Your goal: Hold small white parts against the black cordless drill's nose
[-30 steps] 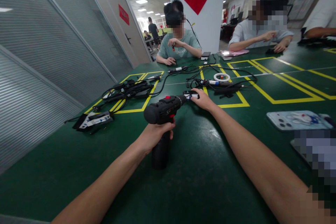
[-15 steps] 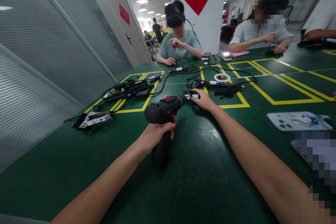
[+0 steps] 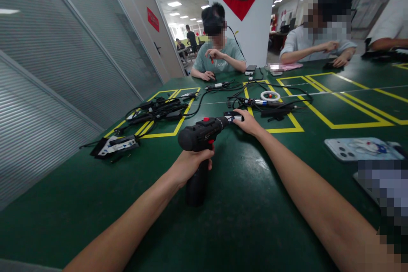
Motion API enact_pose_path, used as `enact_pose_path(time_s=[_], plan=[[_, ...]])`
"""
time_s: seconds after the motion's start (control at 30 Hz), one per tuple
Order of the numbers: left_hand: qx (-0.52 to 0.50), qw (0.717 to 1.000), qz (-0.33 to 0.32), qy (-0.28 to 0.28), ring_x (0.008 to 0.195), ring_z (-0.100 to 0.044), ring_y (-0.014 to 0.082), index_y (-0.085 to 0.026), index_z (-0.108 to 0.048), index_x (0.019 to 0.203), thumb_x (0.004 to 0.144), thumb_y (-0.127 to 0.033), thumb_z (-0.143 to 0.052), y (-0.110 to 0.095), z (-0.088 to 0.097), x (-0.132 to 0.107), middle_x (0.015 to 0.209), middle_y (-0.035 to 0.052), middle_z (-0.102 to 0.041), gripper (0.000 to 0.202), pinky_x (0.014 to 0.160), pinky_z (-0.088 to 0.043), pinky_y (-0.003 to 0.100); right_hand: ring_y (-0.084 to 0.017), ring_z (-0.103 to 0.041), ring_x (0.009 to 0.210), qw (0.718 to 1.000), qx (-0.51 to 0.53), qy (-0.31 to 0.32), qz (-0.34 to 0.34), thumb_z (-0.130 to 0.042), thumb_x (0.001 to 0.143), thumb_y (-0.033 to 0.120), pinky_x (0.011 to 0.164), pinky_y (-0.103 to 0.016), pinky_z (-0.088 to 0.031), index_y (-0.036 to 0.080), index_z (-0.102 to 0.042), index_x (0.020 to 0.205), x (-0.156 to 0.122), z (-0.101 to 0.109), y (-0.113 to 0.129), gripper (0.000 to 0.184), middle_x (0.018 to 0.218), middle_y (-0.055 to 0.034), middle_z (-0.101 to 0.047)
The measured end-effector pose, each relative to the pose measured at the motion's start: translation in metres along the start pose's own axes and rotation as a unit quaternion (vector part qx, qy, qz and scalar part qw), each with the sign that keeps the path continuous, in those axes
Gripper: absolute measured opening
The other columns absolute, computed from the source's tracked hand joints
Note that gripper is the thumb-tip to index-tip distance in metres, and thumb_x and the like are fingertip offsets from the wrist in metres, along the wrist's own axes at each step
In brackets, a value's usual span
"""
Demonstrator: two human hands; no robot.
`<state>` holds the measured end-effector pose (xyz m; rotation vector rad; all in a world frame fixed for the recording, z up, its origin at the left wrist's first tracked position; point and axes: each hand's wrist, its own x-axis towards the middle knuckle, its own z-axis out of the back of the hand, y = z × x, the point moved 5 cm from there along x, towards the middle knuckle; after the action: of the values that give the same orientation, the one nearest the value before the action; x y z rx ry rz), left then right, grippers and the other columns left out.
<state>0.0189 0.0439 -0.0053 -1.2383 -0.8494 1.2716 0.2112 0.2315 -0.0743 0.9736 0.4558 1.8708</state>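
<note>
My left hand (image 3: 188, 165) is wrapped round the handle of a black cordless drill (image 3: 199, 136) with red buttons, held upright over the green table (image 3: 242, 204). The drill's nose points at a small black and white part (image 3: 232, 115) on the table. My right hand (image 3: 247, 122) is closed on that part, pinning it just in front of the drill's tip.
A tangle of black cables and tools (image 3: 159, 108) lies at the far left, a flat black and white device (image 3: 113, 145) nearer. More cables and a white ring (image 3: 270, 94) lie beyond. A phone (image 3: 361, 148) rests at right. Two people (image 3: 218, 57) sit across the table.
The view has shifted slightly; the drill and both hands keep nearly the same pose, the drill nose staying at the small part.
</note>
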Motion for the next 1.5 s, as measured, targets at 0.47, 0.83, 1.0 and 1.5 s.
enact_pose_path(time_s=[0.47,0.83,1.0,1.5], plan=[[-0.003,1.000,0.004,-0.001,0.054,-0.054,0.0148,-0.014,-0.061,0.086,0.073,-0.026,-0.060,0.0021,0.0007,0.0010,0.060,0.0004,-0.058,0.018,0.057,-0.040,0.027,-0.024,-0.053,0.113,1.000,0.011,0.011,-0.011,-0.056,0.082,0.031,0.101,-0.039,-0.039,0.022,-0.052,0.132,0.0000,-0.0018,-0.0007,0.051,0.122,-0.0097,-0.055],[0.014,1.000,0.002,0.008,0.055,-0.053,0.0151,-0.015,-0.060,0.087,0.077,-0.027,-0.058,0.0049,0.0019,0.0008,0.057,0.0002,-0.058,0.016,0.059,-0.038,0.027,-0.024,-0.053,0.113,1.000,-0.001,0.009,-0.008,-0.056,0.082,0.031,0.101,-0.039,-0.040,0.022,-0.051,0.132,-0.0004,-0.0021,-0.0021,0.051,0.122,-0.0098,-0.055],[0.002,1.000,0.010,0.001,0.055,-0.053,0.0134,-0.015,-0.060,0.089,0.076,-0.027,-0.060,0.0052,0.0026,0.0016,0.062,-0.0006,-0.059,0.017,0.059,-0.037,0.026,-0.024,-0.054,0.112,1.000,-0.011,0.006,-0.005,-0.055,0.082,0.030,0.102,-0.038,-0.039,0.020,-0.050,0.133,-0.0002,-0.0028,-0.0013,0.052,0.122,-0.0100,-0.055],[-0.009,1.000,0.007,-0.001,0.052,-0.052,0.0120,-0.014,-0.058,0.084,0.077,-0.023,-0.058,-0.0002,-0.0013,-0.0007,0.060,-0.0016,-0.055,0.012,0.057,-0.037,0.026,-0.024,-0.054,0.109,1.000,-0.015,0.001,-0.006,-0.056,0.082,0.031,0.100,-0.038,-0.040,0.019,-0.051,0.132,-0.0013,-0.0023,-0.0001,0.052,0.119,-0.0110,-0.054]])
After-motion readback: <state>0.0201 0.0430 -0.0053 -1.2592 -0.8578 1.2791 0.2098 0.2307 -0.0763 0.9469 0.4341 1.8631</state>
